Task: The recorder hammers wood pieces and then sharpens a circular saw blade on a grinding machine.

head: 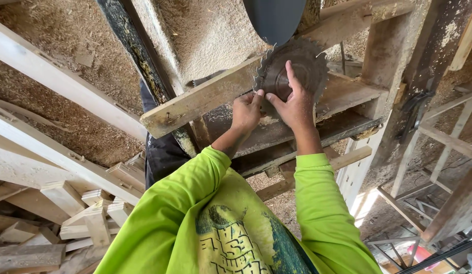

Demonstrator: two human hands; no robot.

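A round toothed saw blade, coated in dust, sits on its shaft among the timbers of a saw bench. My right hand lies over the blade's lower half, index finger stretched up across its face and thumb pointing left. My left hand has its fingers curled at the blade's lower left edge, thumb tip touching the teeth beside my right thumb. Both arms wear bright green sleeves. The blade's hub is partly hidden by my right hand.
A dark curved guard hangs just above the blade. A rough wooden beam runs slantwise left of it. Sawdust covers the surfaces. Cut wood blocks pile up at lower left. A wooden frame stands to the right.
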